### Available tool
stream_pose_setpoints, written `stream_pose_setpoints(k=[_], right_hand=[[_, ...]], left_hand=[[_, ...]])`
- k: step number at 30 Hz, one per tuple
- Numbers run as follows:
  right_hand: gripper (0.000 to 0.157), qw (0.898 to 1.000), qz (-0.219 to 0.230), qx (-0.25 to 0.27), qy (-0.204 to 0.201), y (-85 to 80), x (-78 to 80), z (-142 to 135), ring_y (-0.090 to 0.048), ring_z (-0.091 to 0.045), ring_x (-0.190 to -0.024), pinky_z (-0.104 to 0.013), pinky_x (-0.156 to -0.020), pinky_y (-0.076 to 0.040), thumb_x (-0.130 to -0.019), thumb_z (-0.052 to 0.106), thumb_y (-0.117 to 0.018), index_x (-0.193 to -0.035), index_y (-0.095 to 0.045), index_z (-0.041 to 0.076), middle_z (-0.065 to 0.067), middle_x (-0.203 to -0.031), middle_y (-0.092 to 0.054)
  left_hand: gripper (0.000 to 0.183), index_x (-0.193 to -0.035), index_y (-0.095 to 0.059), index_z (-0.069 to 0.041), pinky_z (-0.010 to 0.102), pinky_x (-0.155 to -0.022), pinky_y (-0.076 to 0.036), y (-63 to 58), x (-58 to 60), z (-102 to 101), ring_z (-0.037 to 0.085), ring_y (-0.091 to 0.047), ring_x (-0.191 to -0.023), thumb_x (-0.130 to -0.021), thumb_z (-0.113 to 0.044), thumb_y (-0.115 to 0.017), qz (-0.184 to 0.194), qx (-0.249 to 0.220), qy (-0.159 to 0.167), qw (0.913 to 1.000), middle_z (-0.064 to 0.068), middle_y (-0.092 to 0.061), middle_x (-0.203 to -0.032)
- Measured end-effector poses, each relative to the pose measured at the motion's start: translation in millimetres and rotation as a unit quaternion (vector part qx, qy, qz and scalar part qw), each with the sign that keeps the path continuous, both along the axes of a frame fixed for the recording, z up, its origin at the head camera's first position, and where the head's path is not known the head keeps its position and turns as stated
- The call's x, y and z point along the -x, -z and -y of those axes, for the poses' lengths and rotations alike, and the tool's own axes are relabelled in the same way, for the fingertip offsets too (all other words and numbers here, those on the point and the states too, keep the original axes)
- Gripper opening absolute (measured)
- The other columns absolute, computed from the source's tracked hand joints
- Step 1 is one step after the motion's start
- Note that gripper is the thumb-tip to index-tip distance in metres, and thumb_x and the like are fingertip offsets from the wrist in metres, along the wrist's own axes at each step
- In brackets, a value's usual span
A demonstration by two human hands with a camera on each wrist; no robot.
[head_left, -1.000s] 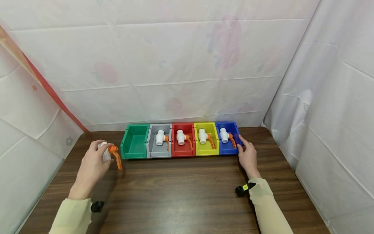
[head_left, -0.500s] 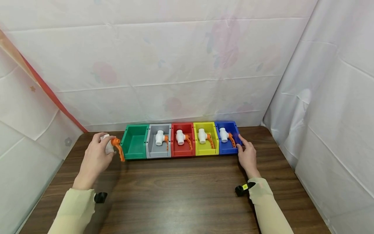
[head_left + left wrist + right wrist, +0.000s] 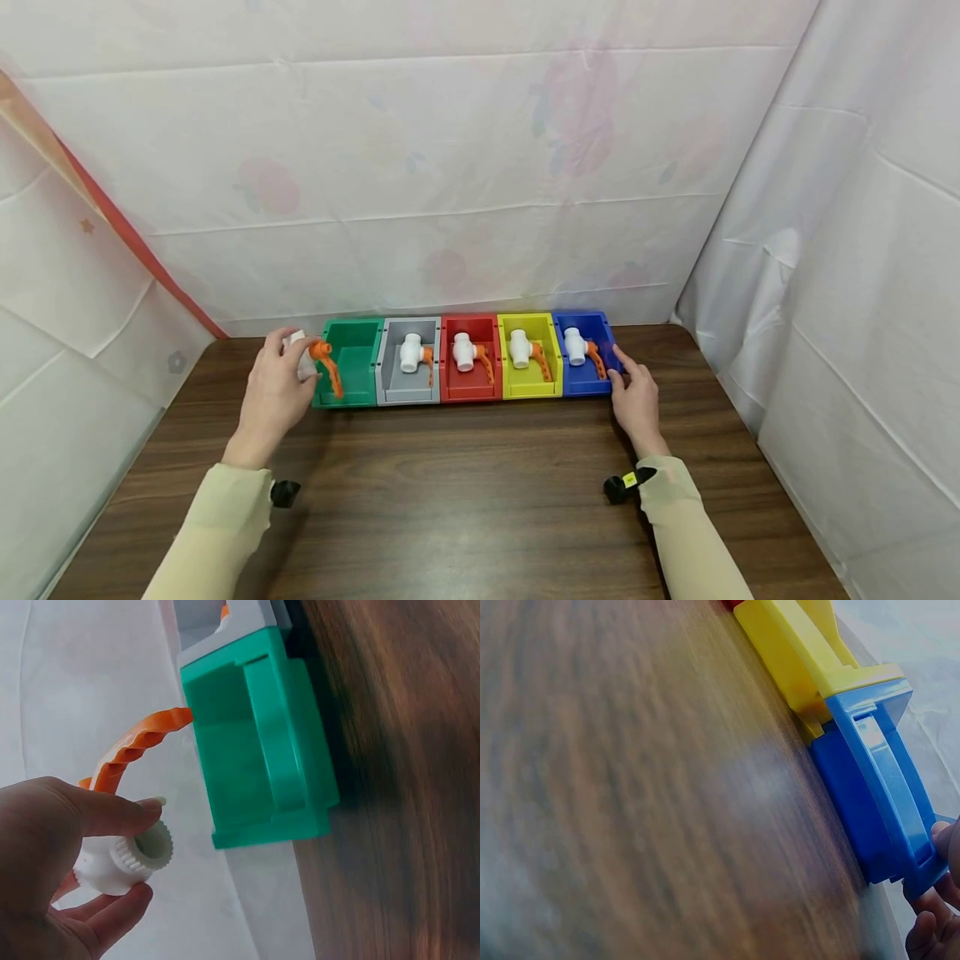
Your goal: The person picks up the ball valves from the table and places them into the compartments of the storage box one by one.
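Note:
My left hand (image 3: 276, 387) pinches a white plastic ball valve (image 3: 112, 862) by its body, thumb on one side and fingers on the other. The valve's orange lever handle (image 3: 330, 371) overlaps the left side of the green bin (image 3: 345, 398), which has nothing inside. In the left wrist view the white body is beside the bin, its threaded end pointing toward it. My right hand (image 3: 636, 404) holds the right wall of the blue bin (image 3: 847, 795), thumb at the rim and other fingers outside. A similar valve (image 3: 575, 347) lies in the blue bin.
Between the green and blue bins, in one touching row, stand a grey bin (image 3: 408, 397), a red bin (image 3: 471, 393) and a yellow bin (image 3: 531, 390), each with one white-and-orange valve. The row sits near the back of the wooden table (image 3: 450, 500), before a white curtain (image 3: 450, 167).
My left hand has carried the ball valve rightward and slightly back, from left of the row to the green bin's left edge. The right hand and the bins stay put.

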State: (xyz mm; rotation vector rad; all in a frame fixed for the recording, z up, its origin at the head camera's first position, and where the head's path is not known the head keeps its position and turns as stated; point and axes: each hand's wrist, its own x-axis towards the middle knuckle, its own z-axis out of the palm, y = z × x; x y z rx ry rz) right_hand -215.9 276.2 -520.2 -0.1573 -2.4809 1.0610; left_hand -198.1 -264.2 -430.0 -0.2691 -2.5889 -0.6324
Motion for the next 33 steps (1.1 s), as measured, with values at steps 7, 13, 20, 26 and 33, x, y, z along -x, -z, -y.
stream_pose_setpoints(k=[7, 13, 20, 26, 33], right_hand=[[0.046, 1.0, 0.0, 0.0, 0.001, -0.7, -0.6, -1.2, -0.056, -0.031, -0.086, -0.043, -0.073, -0.044, -0.1, 0.011, -0.062, -0.145, -0.055, 0.018, -0.022, -0.111, -0.06], [0.046, 1.0, -0.001, -0.001, 0.0, -1.0, -0.4, -0.7, -0.055, -0.031, -0.085, -0.042, -0.072, -0.044, -0.1, 0.01, -0.061, -0.145, -0.055, 0.018, -0.021, -0.111, -0.059], [0.046, 1.0, -0.001, 0.001, 0.0, 0.7, 0.0, -0.8, -0.056, -0.031, -0.089, -0.044, -0.075, -0.045, -0.1, 0.012, -0.062, -0.145, -0.055, 0.019, -0.021, -0.113, -0.06], [0.046, 1.0, 0.01, 0.005, 0.001, 1.2, 0.5, -0.9, -0.055, -0.031, -0.089, -0.043, -0.076, -0.045, -0.101, 0.013, -0.061, -0.146, -0.054, 0.021, -0.02, -0.116, -0.06], [0.047, 1.0, 0.016, 0.002, 0.003, 1.0, 0.7, -0.1, -0.053, -0.03, -0.086, -0.041, -0.074, -0.043, -0.101, 0.014, -0.06, -0.146, -0.053, 0.022, -0.019, -0.116, -0.06]], left_hand=[[0.055, -0.126, -0.061, 0.0, 0.069, -0.084, -0.045, 3.8, 11.9, -10.8, 0.052, -0.044, -0.114, -0.075, 0.009, -0.079, -0.005, -0.011, -0.009, 0.9999, 0.028, -0.038, -0.142], [0.053, -0.125, -0.062, 0.0, 0.068, -0.085, -0.045, 7.6, 19.5, -17.5, 0.051, -0.044, -0.115, -0.076, 0.011, -0.078, -0.009, -0.012, -0.004, 0.9999, 0.027, -0.038, -0.143], [0.054, -0.126, -0.062, -0.001, 0.068, -0.084, -0.047, 12.6, 28.4, -22.5, 0.05, -0.043, -0.117, -0.076, 0.014, -0.074, 0.0, -0.001, -0.01, 1.0, 0.026, -0.04, -0.142], [0.053, -0.126, -0.062, -0.001, 0.069, -0.076, -0.049, 20.2, 33.0, -24.6, 0.051, -0.044, -0.116, -0.077, 0.014, -0.073, -0.003, 0.009, -0.006, 0.9999, 0.026, -0.04, -0.141], [0.052, -0.127, -0.061, -0.002, 0.066, -0.07, -0.051, 26.9, 36.5, -26.3, 0.051, -0.045, -0.115, -0.078, 0.014, -0.071, -0.004, 0.027, 0.001, 0.9996, 0.026, -0.039, -0.141]])
